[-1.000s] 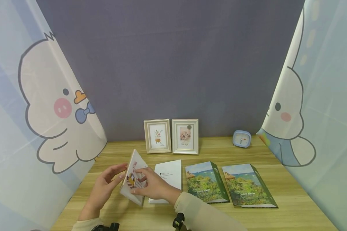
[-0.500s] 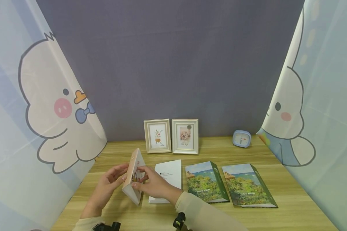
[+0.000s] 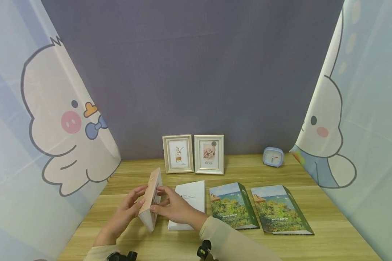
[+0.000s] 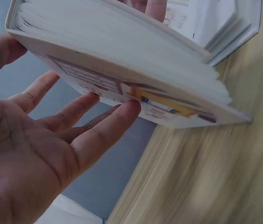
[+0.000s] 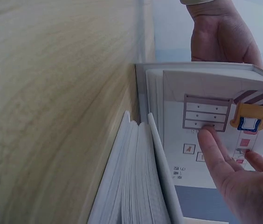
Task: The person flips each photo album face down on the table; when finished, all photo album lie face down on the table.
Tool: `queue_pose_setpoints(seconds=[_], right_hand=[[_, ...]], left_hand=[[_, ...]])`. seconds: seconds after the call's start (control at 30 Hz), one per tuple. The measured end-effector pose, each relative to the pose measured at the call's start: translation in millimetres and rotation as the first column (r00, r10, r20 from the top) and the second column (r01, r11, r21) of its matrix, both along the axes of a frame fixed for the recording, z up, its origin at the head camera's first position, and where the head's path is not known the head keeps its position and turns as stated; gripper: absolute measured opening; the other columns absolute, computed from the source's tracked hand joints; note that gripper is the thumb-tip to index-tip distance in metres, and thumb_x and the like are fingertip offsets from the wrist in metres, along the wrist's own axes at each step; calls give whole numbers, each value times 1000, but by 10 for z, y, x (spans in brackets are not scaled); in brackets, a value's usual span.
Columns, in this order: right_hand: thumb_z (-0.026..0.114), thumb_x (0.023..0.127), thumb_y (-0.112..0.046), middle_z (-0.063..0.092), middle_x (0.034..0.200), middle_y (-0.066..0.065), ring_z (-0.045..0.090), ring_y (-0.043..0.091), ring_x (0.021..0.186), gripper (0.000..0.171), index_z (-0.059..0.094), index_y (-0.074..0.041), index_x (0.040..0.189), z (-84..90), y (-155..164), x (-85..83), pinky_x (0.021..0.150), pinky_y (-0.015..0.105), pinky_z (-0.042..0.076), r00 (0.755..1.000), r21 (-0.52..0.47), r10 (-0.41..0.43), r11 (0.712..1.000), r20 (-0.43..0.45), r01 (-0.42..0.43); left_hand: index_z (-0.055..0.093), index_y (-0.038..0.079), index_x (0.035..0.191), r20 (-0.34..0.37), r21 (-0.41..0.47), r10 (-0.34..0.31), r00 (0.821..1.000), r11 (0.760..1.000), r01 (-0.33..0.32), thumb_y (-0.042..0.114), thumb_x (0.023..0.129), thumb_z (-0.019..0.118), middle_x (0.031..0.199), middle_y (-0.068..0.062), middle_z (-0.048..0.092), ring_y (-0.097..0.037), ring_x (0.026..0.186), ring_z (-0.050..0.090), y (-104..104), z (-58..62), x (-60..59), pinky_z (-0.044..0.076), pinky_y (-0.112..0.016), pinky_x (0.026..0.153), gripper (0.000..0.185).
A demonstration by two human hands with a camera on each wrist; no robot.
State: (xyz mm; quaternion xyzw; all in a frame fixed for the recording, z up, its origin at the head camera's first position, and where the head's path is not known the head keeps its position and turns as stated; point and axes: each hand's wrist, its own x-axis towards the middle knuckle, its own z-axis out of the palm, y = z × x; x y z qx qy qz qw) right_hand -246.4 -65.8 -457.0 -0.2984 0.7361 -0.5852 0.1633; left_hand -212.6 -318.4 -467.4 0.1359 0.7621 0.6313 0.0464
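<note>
A photo album (image 3: pixel 150 203) with a pale pink spine stands tilted almost edge-on between my hands, left of the middle. Drawings of furniture decorate its white covers (image 5: pixel 206 107). My left hand (image 3: pixel 125 214) holds it from the left, thumb by the spine; in the left wrist view several fingertips (image 4: pixel 130 108) touch the cover. From the other side my right hand (image 3: pixel 178 208) holds it, thumb near the spine and fingers on the cover. Its page edges (image 4: pixel 117 46) show in the left wrist view. Whether its lower corner touches the table, I cannot tell.
Right of my hands lies a white album (image 3: pixel 192 195), then two green landscape photo albums (image 3: pixel 233 206) in a row. Two picture frames (image 3: pixel 178 154) stand at the back against the grey curtain (image 3: pixel 196 79). A blue clock (image 3: pixel 273 157) sits at the back right of the wooden table (image 3: pixel 330 224).
The held album has turned between my hands, so its spine now faces me and its drawn cover shows less. Both hands have shifted slightly with it. The other things have stayed put.
</note>
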Motion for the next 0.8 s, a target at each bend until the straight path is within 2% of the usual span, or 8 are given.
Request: queue_pose_setpoints(seconds=[0.13,0.2,0.27,0.4,0.47,0.53,0.67,0.8], right_hand=[[71,101,-43,51,151,3,66,9,111,68,39,-27,158,10,8,1,79,27,59,1000,4,8,1000,-13,-8],[71,102,-41,50,152,5,68,11,107,69,37,-24,160,9,4,1,80,31,61,1000,-19,14,1000,-3,-14],[71,102,-39,50,151,5,70,13,100,70,36,-21,160,5,4,1,80,36,63,1000,-42,17,999,16,-16],[73,101,-34,50,148,4,71,16,87,71,36,-18,160,-15,11,-10,78,44,64,997,-94,32,995,63,-26],[74,101,-31,50,147,4,70,15,86,72,35,-17,159,-15,19,-14,78,44,65,997,-111,38,993,72,-30],[75,100,-29,50,146,5,71,16,86,74,34,-17,160,-20,27,-19,78,44,65,996,-118,38,993,75,-29],[76,98,-28,47,150,8,72,19,85,84,25,-20,165,-29,45,-29,78,46,64,996,-109,32,994,80,-24],[78,97,-23,44,153,10,73,20,84,95,15,-24,168,-42,61,-46,78,47,64,996,-112,30,993,82,-21]], left_hand=[[30,19,165,-21,-20,-3,1000,1000,2,18,113,46,165,-16,28,-31,137,50,13,-10,-7,54,-40,100,54],[30,19,165,-31,-25,0,1000,1000,0,17,113,48,164,-16,29,-41,139,46,27,-13,-14,53,-40,100,55],[31,19,164,-38,-32,3,999,999,-4,17,113,48,165,-16,29,-43,140,44,42,-11,-20,53,-40,101,54],[31,17,165,-34,-42,0,999,999,-1,17,113,47,168,-16,27,-23,138,51,46,-19,-27,52,-34,101,54],[31,16,165,-32,-46,-14,999,999,12,18,114,47,170,-16,24,-10,135,53,39,-27,-30,52,-30,102,54],[29,15,166,-36,-47,-43,998,998,41,19,114,45,171,-17,21,-4,133,54,31,-33,-32,51,-27,102,55],[27,13,167,-43,-69,-83,996,994,80,18,115,42,170,-21,21,-4,134,53,19,-40,-30,49,-25,103,54],[28,13,167,-20,-97,-80,997,992,78,18,114,45,170,-20,24,-11,140,48,24,-28,-14,47,-31,107,55]])
